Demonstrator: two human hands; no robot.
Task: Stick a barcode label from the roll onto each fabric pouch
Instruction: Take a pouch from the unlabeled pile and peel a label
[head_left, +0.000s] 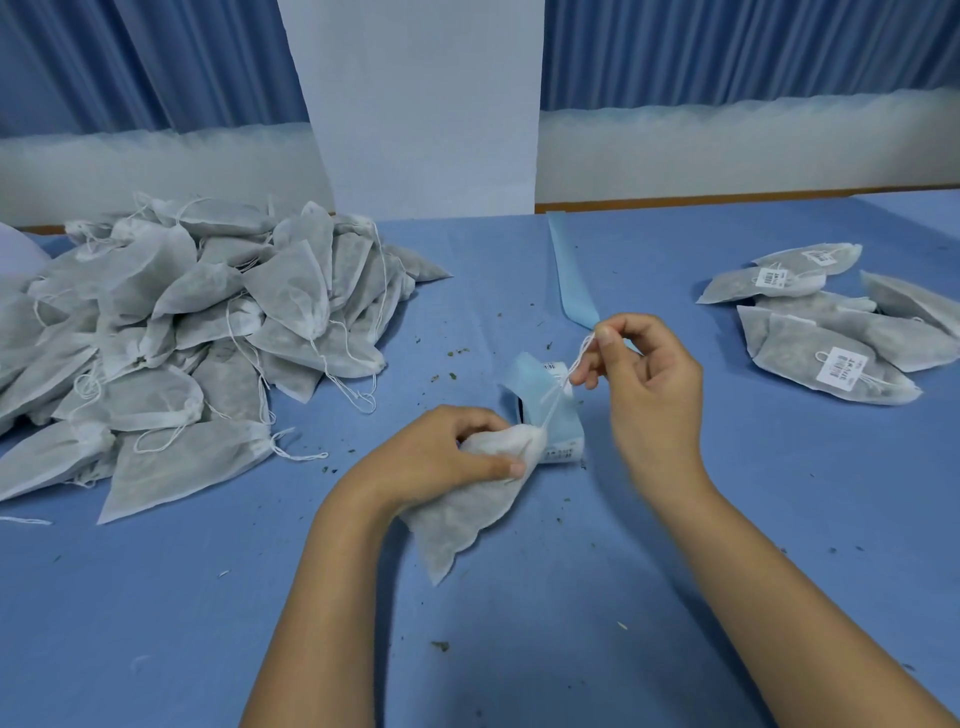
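At the blue bench (597, 613), you are mid-way through one pouch of many: your left hand (447, 452) curls its fingers and thumb round the gathered neck of a white fabric pouch (467, 514), whose body hangs down toward you and rests on the bench, while your right hand (644, 384) pinches the pouch's drawstring (558, 389) between thumb and forefinger, the other fingers loosely bent, and holds the cord taut up and to the right. Just behind the pouch stands the label roll (563, 431), its pale blue liner looped open with printed barcode labels showing at top and bottom; a strip of bare liner (569, 275) trails off across the bench toward the wall. No label is visible on the pouch in hand, so the step appears to be readying it, cinching or clearing the string, ahead of labelling. The next move likely calls for letting go of the drawstring, peeling one label off the liner, and pressing it flat on the pouch's face, probably over the cord as on the finished ones. A large heap of unlabelled pouches (182, 332) lies well to the left and a small cluster of labelled pouches (831, 353) to the right, which suggests most of the job lies ahead. Dark flecks (440, 646) dot the bench.
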